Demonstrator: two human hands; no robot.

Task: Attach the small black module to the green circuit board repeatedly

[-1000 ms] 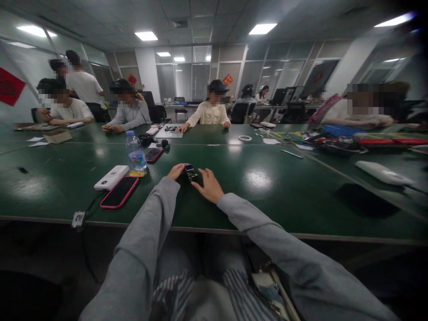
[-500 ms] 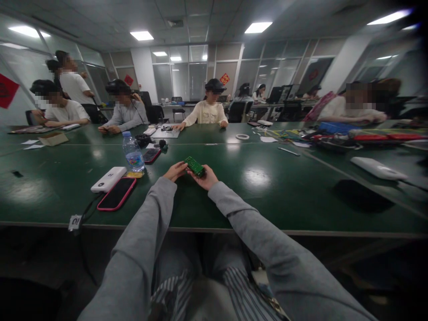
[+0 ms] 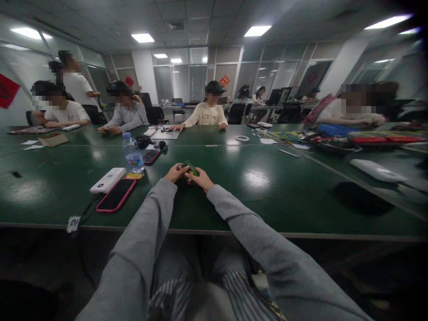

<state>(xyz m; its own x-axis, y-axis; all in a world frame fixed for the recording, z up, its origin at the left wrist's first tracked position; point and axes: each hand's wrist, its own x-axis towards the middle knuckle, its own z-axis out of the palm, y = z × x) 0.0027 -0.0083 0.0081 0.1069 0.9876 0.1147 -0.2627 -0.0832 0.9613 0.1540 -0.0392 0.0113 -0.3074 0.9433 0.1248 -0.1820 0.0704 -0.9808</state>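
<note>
Between my two hands, just above the green table point(image 3: 230, 209), is a green circuit board point(image 3: 191, 166), tilted so that only part of its face shows. My left hand point(image 3: 175, 172) is closed on its left side. Around its right side my right hand point(image 3: 201, 178) is closed, the fingers hiding much of the board. Some yellow and dark parts of it show between the fingers. To the left of my hands lie a phone with a pink edge point(image 3: 116, 195), a white power bank point(image 3: 108, 180) and a water bottle point(image 3: 133, 154).
A second phone point(image 3: 151, 156) and a dark bundle point(image 3: 143, 141) lie behind the bottle. A tape roll point(image 3: 242, 138), a pen point(image 3: 288, 153), tangled cables point(image 3: 284, 133) and a white device point(image 3: 377, 170) lie to the right. Several people sit across the table.
The circuit board has been turned from lying flat and face up to a tilted pose. My right hand's fingers have come over it, covering more of it.
</note>
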